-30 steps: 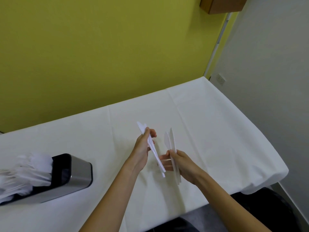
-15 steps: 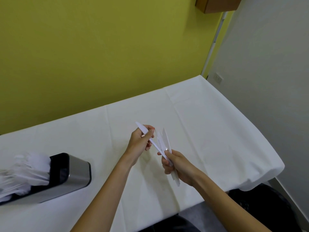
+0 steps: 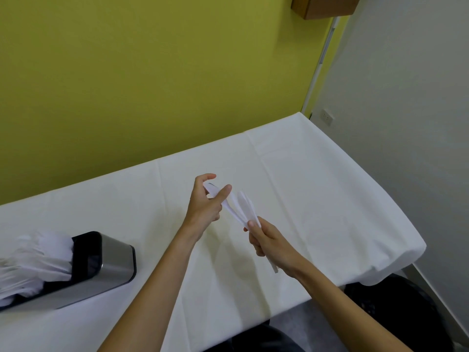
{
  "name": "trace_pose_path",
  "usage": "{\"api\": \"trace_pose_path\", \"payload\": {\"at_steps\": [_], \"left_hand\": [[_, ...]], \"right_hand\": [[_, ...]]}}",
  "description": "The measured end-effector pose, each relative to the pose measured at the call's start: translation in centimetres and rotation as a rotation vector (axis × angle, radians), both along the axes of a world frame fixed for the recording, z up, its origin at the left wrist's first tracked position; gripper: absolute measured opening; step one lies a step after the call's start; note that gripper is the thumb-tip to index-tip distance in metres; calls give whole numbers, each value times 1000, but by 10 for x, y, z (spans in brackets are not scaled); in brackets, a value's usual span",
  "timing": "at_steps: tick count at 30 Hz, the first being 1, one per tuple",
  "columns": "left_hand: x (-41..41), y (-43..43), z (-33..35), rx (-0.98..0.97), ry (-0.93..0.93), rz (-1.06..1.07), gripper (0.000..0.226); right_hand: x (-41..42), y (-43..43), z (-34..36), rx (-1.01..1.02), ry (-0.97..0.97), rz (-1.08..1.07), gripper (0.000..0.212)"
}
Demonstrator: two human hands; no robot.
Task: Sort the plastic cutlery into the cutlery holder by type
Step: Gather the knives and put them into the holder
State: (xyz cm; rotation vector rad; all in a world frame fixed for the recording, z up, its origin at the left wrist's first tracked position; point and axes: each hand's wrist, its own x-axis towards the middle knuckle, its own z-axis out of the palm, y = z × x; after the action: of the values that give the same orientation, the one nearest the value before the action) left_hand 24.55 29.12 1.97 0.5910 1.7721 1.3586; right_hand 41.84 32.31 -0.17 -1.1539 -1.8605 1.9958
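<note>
Both my bare arms reach out over a table [image 3: 317, 174] covered in a white cloth, set against a yellow-green wall [image 3: 152, 72].

My left hand [image 3: 205, 207] is raised just above the table's middle. Its grip is closed on a single white plastic piece [image 3: 229, 203], with the thumb pressing it against curled fingers and the forefinger arched over its upper tip. The piece slants down to the right, and its lower end meets my right hand [image 3: 269, 242].

My right hand's grip is wrapped tightly around a bundle of white plastic pieces [image 3: 247, 207]. The thumb lies on top, blade-like ends point up and away from me, and a handle end sticks out below the palm. The pieces are too blurred to tell their type.

The cutlery holder [image 3: 114, 260], steel-walled with a black inside, sits on the table well to the left. White cutlery [image 3: 38, 260] fans out of it.
</note>
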Motion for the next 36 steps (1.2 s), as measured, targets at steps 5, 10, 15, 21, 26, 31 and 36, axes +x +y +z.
{"api": "trace_pose_path", "payload": {"at_steps": [5,10,15,21,26,31,36], "left_hand": [[-8,-3,1,40,32,-18,17],[-10,-5,9,40,72,-126,14],[-1,2,8,16,175,-149,30],[-5,8,8,-26,88,-124,27],[-5,8,5,-40,0,-118,21],[-1,8,8,-35,-46,-170,19],[-3,10,14,-27,-54,-255,36]], "right_hand": [[4,2,3,-53,13,20,31],[3,7,8,-123,-15,-41,21],[-3,6,18,-220,72,0,24],[-3,9,17,-168,5,-9,20],[-4,9,13,-325,82,6,22],[-9,8,13,-462,155,48,29],[-9,6,17,-407,120,94,31]]}}
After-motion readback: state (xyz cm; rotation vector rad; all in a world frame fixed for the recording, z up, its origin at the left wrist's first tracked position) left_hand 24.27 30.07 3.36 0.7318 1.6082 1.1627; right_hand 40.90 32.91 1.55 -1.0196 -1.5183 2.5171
